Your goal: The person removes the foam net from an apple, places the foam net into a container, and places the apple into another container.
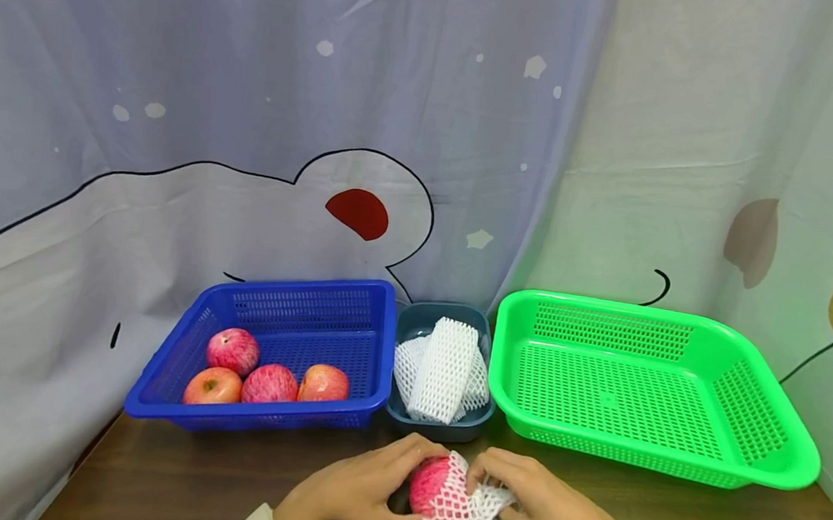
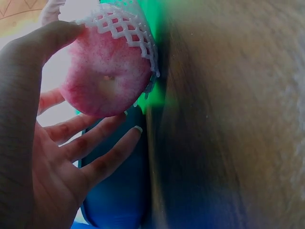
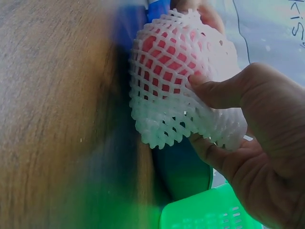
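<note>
A red apple (image 1: 427, 485) sits partly inside a white foam net sleeve (image 1: 454, 511), just above the front of the table. My left hand (image 1: 363, 487) grips the apple's bare end between thumb and fingers; in the left wrist view the dimpled end of the apple (image 2: 105, 81) shows uncovered. From the other side my right hand (image 1: 551, 507) pinches the net. In the right wrist view the mesh (image 3: 164, 71) stretches over the apple, and its loose end gathers between that thumb and fingers.
Several apples (image 1: 271, 383) lie in the blue basket (image 1: 384, 357) at the left. Between the baskets, a small dark bin (image 1: 411, 314) holds more foam nets (image 1: 445, 372). At the right stands a green basket (image 1: 614, 396). A printed curtain (image 1: 431, 111) hangs behind the brown table (image 1: 215, 475).
</note>
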Demonstrator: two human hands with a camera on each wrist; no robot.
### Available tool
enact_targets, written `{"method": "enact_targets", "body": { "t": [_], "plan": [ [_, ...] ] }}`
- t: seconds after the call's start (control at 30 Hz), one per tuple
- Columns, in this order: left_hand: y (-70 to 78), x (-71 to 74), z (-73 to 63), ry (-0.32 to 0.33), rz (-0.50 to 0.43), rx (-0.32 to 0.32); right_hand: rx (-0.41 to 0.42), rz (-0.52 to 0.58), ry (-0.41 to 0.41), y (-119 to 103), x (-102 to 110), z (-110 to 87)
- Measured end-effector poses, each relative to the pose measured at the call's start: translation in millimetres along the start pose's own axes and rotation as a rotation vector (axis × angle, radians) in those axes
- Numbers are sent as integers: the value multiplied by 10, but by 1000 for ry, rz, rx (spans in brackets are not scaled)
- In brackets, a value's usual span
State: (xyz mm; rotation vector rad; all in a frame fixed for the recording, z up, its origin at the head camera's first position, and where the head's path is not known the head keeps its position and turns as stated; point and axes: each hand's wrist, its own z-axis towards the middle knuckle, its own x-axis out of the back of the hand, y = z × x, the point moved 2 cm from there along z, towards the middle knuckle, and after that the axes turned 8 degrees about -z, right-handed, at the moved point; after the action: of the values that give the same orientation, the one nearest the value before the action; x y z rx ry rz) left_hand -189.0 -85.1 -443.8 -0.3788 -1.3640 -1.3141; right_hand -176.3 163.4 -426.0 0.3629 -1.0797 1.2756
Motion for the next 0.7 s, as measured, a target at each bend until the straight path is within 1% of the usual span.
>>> {"method": "enact_targets", "body": {
  "t": [0.23,0.37,0.53,0.7],
  "plan": [
    [-6,-12,2,15,32,-25,26,-12,6,-2,0,33],
    [-16,-25,6,16,24,-26,6,-19,-3,-9,0,45],
    [-13,-36,24,6,12,8,-34,-18,-36,-22,-2,49],
    [-4,-46,50,-10,24,38,-43,3,-72,-30,4,60]
  ]
}}
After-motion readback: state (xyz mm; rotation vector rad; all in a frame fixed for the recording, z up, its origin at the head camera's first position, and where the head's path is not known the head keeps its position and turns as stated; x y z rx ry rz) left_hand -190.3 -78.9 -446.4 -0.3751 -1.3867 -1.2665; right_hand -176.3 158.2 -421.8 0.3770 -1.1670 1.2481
